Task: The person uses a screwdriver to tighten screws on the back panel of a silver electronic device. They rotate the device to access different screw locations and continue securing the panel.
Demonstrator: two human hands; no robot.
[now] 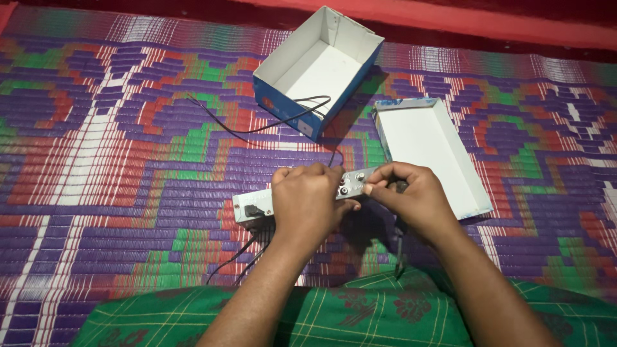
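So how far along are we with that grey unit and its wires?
Done: the blue box is open, its lid beside it on the mat. In hand: the left hand steadies the grey unit; the right hand works at its knob end. Left: black wires lie loose.

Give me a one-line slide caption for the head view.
Left hand steadies a small grey electronic unit on a woven mat while right hand works its knobs; open box and lid behind.

open blue-white box (319, 69), lid (427, 151), woven mat (116, 160)
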